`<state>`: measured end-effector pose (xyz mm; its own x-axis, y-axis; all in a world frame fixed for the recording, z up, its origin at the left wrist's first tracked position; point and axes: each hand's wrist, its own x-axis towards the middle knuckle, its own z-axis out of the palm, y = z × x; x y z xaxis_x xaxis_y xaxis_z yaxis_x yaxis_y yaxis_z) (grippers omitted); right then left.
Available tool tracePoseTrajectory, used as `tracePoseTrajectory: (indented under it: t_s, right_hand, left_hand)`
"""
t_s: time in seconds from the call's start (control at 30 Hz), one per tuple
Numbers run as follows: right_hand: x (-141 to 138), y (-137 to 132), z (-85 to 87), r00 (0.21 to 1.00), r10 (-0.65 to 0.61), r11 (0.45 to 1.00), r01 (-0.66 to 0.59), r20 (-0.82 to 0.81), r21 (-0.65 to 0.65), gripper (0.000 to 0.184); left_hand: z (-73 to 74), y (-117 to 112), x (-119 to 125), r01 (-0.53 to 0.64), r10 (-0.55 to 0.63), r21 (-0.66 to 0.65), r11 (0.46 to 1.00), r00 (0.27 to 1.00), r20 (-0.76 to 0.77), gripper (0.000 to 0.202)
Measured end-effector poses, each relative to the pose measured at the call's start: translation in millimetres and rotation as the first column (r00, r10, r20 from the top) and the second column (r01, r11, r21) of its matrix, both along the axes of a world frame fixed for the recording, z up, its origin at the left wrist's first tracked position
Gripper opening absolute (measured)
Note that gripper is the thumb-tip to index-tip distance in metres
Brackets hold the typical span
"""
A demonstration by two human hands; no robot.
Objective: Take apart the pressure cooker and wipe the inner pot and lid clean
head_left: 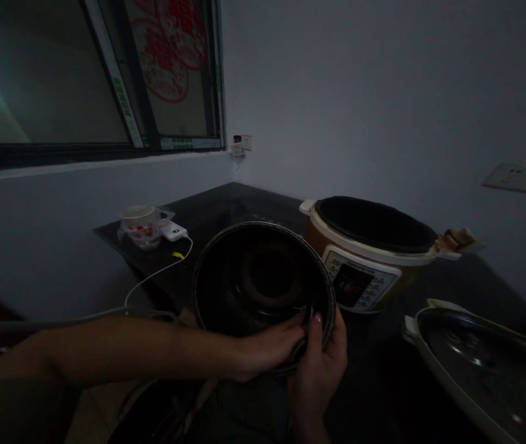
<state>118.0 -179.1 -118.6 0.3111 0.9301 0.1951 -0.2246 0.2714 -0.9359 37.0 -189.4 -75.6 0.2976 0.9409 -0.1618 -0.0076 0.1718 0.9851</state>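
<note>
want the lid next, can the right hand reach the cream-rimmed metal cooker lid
Likely yes once freed: nothing stands between the right hand and the cream-rimmed metal cooker lid, but it holds the rim of the dark round inner pot.

Bare left forearm (128,351) stretches in from the left edge, left hand (267,348) at lower centre, fingers curled. Right hand (320,367) enters from the bottom edge, thumb up, touching the left.

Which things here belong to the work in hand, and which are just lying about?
In hand: inner pot, gripped at its near rim by left hand and right hand; open cooker body; lid.
Lying about: cup, white charger, cable, wall socket.
</note>
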Motion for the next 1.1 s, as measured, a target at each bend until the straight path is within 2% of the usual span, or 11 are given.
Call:
tracePoseTrajectory:
  t_s: [0.1, 0.17, 0.33, 0.4, 0.5, 0.63, 0.7, 0.77, 0.83, 0.93, 1.1]
  right_hand:
    - [-5, -4, -4.7, 1.0, 0.002, 1.0, -0.002, -0.018, 0.014, 0.047]
    - [-8, -5, -8.6, 1.0, 0.0, 1.0, 0.001, -0.009, 0.027, 0.045]
    - [-6, -5, -15.7, 1.0, -0.021, 1.0, 0.021, 0.012, 0.019, 0.041]
    - [-2, -5, -16.0, 1.0, -0.01, 1.0, 0.009, 0.001, 0.018, 0.041]
    - [5, -5, -12.0, 0.998, 0.048, 0.998, -0.05, 0.047, 0.038, 0.046]
    - [17, 0, -1.3, 0.974, 0.08, 0.995, -0.091, 0.213, 0.043, 0.054]
    - [22, 6, 3.8, 0.959, 0.088, 0.991, -0.111, 0.269, 0.07, 0.049]
    - [26, 12, 8.4, 0.951, 0.114, 0.984, -0.148, 0.289, 0.098, 0.046]
    - [31, 18, 12.9, 0.945, 0.133, 0.977, -0.176, 0.297, 0.121, 0.045]
    - [37, 24, 20.8, 0.941, 0.143, 0.973, -0.19, 0.307, 0.131, 0.049]
    - [44, 30, 33.9, 0.945, 0.213, 0.966, -0.241, 0.248, 0.09, 0.055]
  left_hand:
    - [5.9, 3, 13, -0.185, 0.268, -0.322, 0.928, 0.934, 0.235, 0.045]
    - [12.5, 6, 18, -0.242, 0.39, -0.417, 0.876, 0.864, 0.319, 0.04]
    - [23.1, 16, 28, -0.306, 0.511, -0.435, 0.847, 0.692, 0.51, 0.035]
    - [19.5, 16, 30, -0.311, 0.509, -0.425, 0.85, 0.692, 0.512, 0.036]
    - [4.9, 9, 28, -0.306, 0.451, -0.356, 0.883, 0.765, 0.461, 0.04]
    - [-16.7, 0, 14, -0.232, 0.264, -0.137, 0.963, 0.916, 0.301, 0.058]
    - [-21.9, -1, 3, -0.131, 0.139, -0.07, 0.989, 0.98, 0.141, 0.066]
    - [-22.9, 0, -10, 0.006, -0.006, 0.002, 1.0, 0.998, -0.059, 0.067]
    - [-21.4, 2, -23, 0.176, -0.148, 0.078, 0.981, 0.95, -0.276, 0.065]
    - [-17.3, 1, -38, 0.393, -0.269, 0.118, 0.912, 0.79, -0.552, 0.064]
    - [-14.1, -3, -56, 0.556, -0.267, 0.08, 0.827, 0.514, -0.815, 0.067]
